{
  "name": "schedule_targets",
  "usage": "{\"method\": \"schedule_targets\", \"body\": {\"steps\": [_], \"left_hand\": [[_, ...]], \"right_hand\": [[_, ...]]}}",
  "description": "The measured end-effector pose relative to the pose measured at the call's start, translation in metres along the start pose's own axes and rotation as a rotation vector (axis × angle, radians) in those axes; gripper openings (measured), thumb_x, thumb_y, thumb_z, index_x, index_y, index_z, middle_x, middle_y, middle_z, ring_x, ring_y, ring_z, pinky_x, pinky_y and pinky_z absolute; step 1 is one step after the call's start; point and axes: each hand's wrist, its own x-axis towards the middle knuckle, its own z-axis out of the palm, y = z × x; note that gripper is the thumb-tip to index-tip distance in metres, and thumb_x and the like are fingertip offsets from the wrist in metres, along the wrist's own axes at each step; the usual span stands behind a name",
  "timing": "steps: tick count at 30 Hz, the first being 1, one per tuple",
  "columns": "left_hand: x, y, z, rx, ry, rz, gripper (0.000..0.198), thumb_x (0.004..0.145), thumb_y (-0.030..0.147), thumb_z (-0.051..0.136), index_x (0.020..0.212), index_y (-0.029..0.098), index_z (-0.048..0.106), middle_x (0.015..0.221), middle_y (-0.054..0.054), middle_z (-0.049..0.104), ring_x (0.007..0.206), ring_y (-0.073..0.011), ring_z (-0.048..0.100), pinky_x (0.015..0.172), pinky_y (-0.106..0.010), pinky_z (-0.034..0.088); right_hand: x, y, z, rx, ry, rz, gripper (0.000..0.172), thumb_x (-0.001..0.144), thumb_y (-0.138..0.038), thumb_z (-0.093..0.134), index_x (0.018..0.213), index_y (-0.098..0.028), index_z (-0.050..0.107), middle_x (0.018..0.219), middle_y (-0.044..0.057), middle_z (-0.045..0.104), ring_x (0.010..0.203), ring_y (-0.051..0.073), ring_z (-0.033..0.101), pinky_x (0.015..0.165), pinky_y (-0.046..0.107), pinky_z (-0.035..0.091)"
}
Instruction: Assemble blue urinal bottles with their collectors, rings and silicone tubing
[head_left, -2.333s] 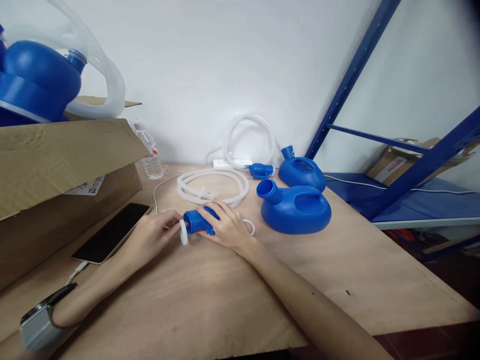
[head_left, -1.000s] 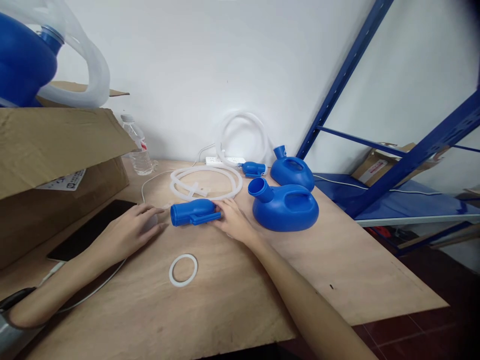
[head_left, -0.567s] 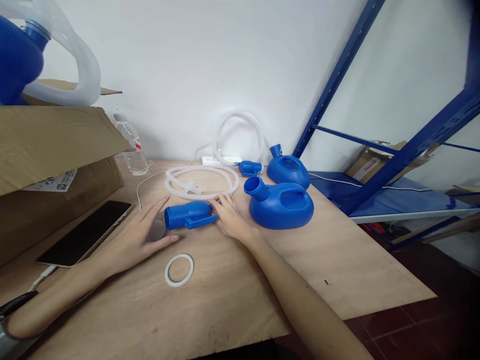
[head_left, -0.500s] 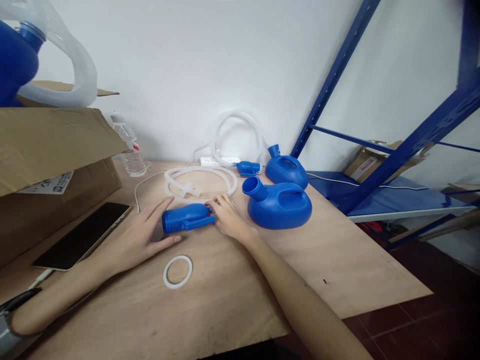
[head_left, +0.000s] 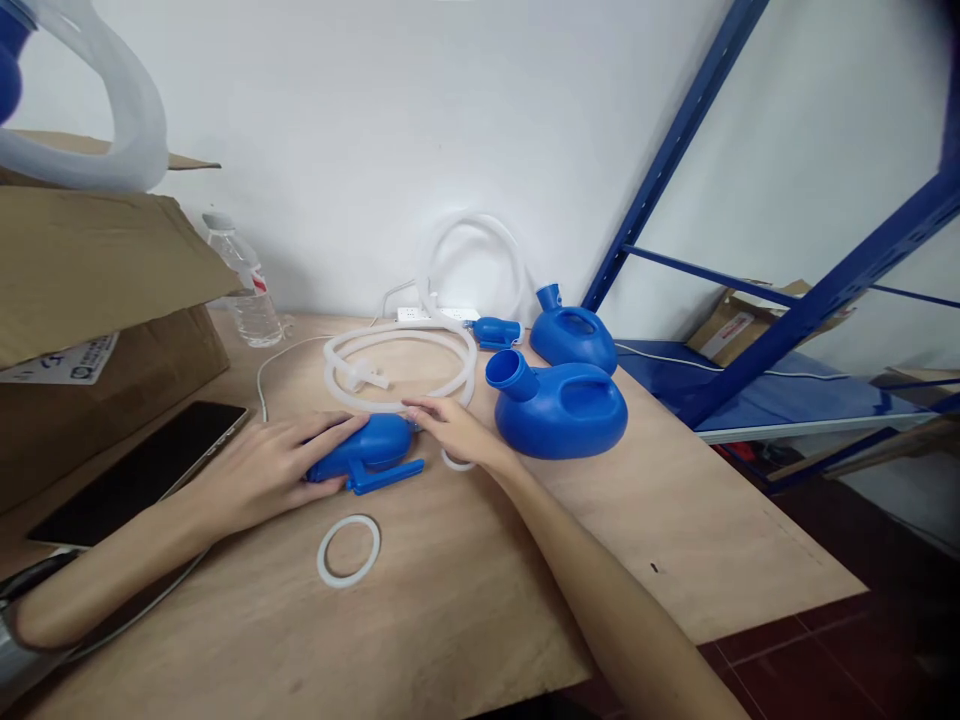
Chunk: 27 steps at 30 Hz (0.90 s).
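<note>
A blue funnel-shaped plastic piece with a side handle [head_left: 375,450] lies on the wooden table [head_left: 465,590]. My left hand [head_left: 266,470] wraps around its wide end. My right hand [head_left: 454,430] rests at its narrow end, fingertips touching the tip where the clear coiled hose [head_left: 397,365] meets it. A white ring [head_left: 349,550] lies flat on the table just in front of the piece, apart from both hands.
Two blue jug-like containers [head_left: 562,405] [head_left: 574,335] sit right of my hands. A phone [head_left: 135,480] lies at left beside a cardboard box [head_left: 90,330]. A water bottle [head_left: 240,285] stands by the wall. Blue shelving [head_left: 787,330] rises at right.
The white ring came off the blue piece and now lies on the table. My left hand went from beside the piece to gripping its wide end, and the piece tilted.
</note>
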Motion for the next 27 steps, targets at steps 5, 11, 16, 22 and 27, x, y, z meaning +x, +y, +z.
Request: {"method": "schedule_targets", "body": {"steps": [5, 11, 16, 22, 27], "left_hand": [[0.005, 0.007, -0.005, 0.093, 0.073, 0.06, 0.07, 0.109, 0.053, 0.042, 0.17, 0.031, 0.015, 0.136, -0.011, 0.072, 0.105, -0.0257, 0.075, 0.075, -0.029, 0.054], [0.006, 0.014, -0.012, 0.169, 0.12, 0.103, 0.071, 0.11, 0.049, 0.04, 0.171, 0.03, 0.009, 0.131, -0.011, 0.074, 0.097, -0.0252, 0.076, 0.07, -0.03, 0.053], [0.008, 0.022, -0.015, 0.277, 0.157, 0.161, 0.069, 0.111, 0.045, 0.041, 0.17, 0.022, 0.015, 0.121, -0.012, 0.078, 0.086, -0.0235, 0.076, 0.064, -0.031, 0.051], [0.005, 0.022, -0.014, 0.39, 0.11, 0.21, 0.058, 0.11, 0.034, 0.047, 0.164, 0.018, 0.034, 0.126, -0.012, 0.077, 0.095, -0.0246, 0.074, 0.07, -0.034, 0.05], [0.005, 0.023, -0.016, 0.411, 0.089, 0.229, 0.057, 0.109, 0.029, 0.049, 0.163, 0.016, 0.036, 0.127, -0.013, 0.076, 0.097, -0.0253, 0.073, 0.072, -0.035, 0.049]], "right_hand": [[0.007, 0.003, 0.011, 0.331, 0.087, 0.085, 0.033, 0.085, -0.045, 0.077, 0.099, -0.016, 0.083, 0.106, 0.011, 0.083, 0.106, 0.027, 0.075, 0.101, 0.042, 0.055], [0.007, -0.007, 0.016, 0.481, 0.235, 0.152, 0.034, 0.071, -0.045, 0.088, 0.084, -0.015, 0.08, 0.09, 0.01, 0.083, 0.095, 0.025, 0.076, 0.096, 0.04, 0.056], [0.009, -0.013, 0.018, 0.485, 0.269, 0.193, 0.022, 0.073, -0.032, 0.087, 0.082, -0.014, 0.077, 0.081, 0.009, 0.081, 0.085, 0.022, 0.076, 0.09, 0.038, 0.058], [0.013, -0.008, 0.013, 0.437, 0.248, 0.215, 0.007, 0.078, -0.019, 0.081, 0.08, -0.014, 0.076, 0.077, 0.008, 0.079, 0.078, 0.019, 0.075, 0.085, 0.035, 0.057], [0.012, -0.005, 0.004, 0.389, 0.16, 0.198, 0.009, 0.078, -0.021, 0.082, 0.081, -0.015, 0.078, 0.085, 0.009, 0.08, 0.087, 0.021, 0.074, 0.09, 0.036, 0.055]]}}
